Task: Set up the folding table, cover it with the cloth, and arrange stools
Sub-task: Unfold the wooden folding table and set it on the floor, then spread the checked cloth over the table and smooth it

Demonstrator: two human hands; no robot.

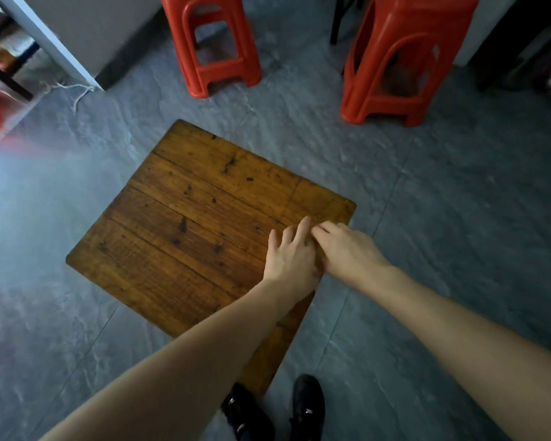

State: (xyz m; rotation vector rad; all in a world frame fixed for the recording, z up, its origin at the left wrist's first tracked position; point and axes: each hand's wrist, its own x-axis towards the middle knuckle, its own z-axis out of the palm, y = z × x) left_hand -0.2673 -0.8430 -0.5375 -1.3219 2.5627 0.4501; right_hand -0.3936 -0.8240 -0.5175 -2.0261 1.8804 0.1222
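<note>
A square wooden folding table (188,224) stands on the grey tiled floor below me, its plank top bare. My left hand (288,256) rests flat on the top near the right edge, fingers spread. My right hand (347,246) lies beside it, fingers bent down onto the wood and touching the left hand's fingertips. Neither hand holds anything. Two red plastic stools stand beyond the table: one (213,46) at the top centre, another (404,62) at the top right. No cloth is in view.
A white cabinet corner (77,43) with a loose string on the floor sits at the top left. Shelves with clutter fill the far left. Dark furniture stands at the top right. My black shoes (277,409) are right by the table's near corner.
</note>
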